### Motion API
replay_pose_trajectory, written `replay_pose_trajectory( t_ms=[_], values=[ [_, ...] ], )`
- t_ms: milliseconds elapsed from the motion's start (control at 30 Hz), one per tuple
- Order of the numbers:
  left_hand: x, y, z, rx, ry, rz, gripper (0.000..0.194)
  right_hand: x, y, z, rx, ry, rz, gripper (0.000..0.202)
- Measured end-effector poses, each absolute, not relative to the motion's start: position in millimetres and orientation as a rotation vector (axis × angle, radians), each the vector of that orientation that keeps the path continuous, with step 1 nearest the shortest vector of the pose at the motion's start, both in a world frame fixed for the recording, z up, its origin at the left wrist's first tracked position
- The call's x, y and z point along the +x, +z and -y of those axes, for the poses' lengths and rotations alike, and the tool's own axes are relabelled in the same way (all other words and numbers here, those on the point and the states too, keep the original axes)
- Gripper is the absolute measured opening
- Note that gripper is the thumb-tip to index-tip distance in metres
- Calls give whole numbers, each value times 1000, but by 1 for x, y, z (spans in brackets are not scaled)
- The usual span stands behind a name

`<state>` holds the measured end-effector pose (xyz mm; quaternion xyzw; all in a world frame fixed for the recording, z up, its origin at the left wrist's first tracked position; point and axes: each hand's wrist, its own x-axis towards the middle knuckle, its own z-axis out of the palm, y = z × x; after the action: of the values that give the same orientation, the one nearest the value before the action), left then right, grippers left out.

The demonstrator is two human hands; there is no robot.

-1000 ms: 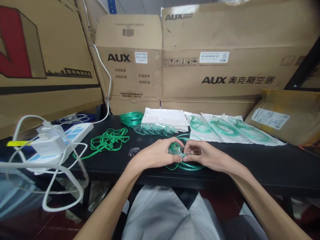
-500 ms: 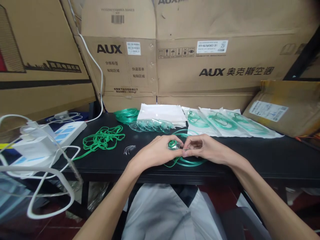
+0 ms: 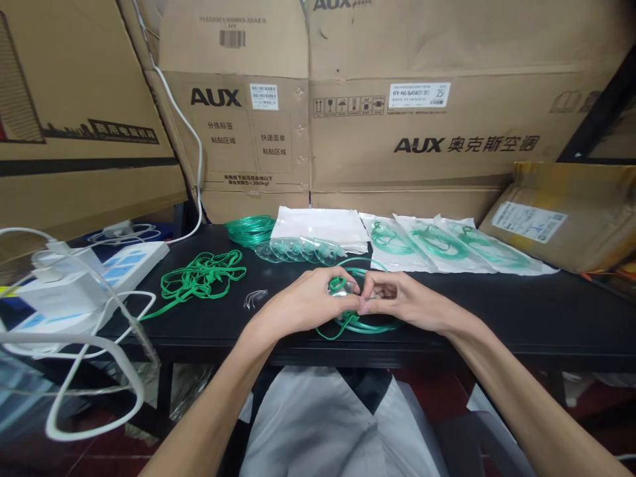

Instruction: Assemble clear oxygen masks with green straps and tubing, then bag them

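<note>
My left hand is closed around a clear oxygen mask with a green round fitting, held just above the table's front part. At the mask's right end, the fingers of my right hand are pinched together against the left fingertips. Whether a small piece sits between these fingertips is hidden. A green elastic strap hangs in a loop below the mask. Coiled green tubing lies on the table beneath both hands.
Left of my hands lie thin pale strips and tangled green elastic. Behind are several clear masks, coiled tubing, white sheets and packed tubing sets. A power strip with cables stands left; cartons wall the back.
The hands still meet at the mask, which has tilted a little. The strap loop below hangs wider and further left. The whole view has shifted slightly.
</note>
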<state>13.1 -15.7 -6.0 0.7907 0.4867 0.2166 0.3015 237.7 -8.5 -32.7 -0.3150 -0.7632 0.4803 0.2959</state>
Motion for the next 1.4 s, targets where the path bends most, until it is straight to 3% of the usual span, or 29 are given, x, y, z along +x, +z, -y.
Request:
replay_pose_trajectory(
  t_ms=[333, 700, 867, 1067, 1267, 1400],
  values=[
    [9, -1, 25, 2238, 556, -1372, 48, 239, -33, 6, -863, 1242, 2123, 23],
    [-2, 15, 34, 2307, 526, -1375, 27, 244, -30, 4, -865, 1120, 2326, 38],
    [-25, 22, 26, 2258, 654, -1456, 29, 250, -26, 7, -934, 1114, 2334, 38],
    [-9, 10, 21, 2269, 728, -1305, 40, 247, -22, 13, -1172, 1036, 2257, 34],
    [0, -7, 19, 2357, 737, -1318, 44, 252, 1, 25, -1109, 848, 2229, 34],
    [8, -7, 22, 2509, 856, -1312, 35, 273, 11, 28, -1186, 755, 2151, 34]
  ],
)
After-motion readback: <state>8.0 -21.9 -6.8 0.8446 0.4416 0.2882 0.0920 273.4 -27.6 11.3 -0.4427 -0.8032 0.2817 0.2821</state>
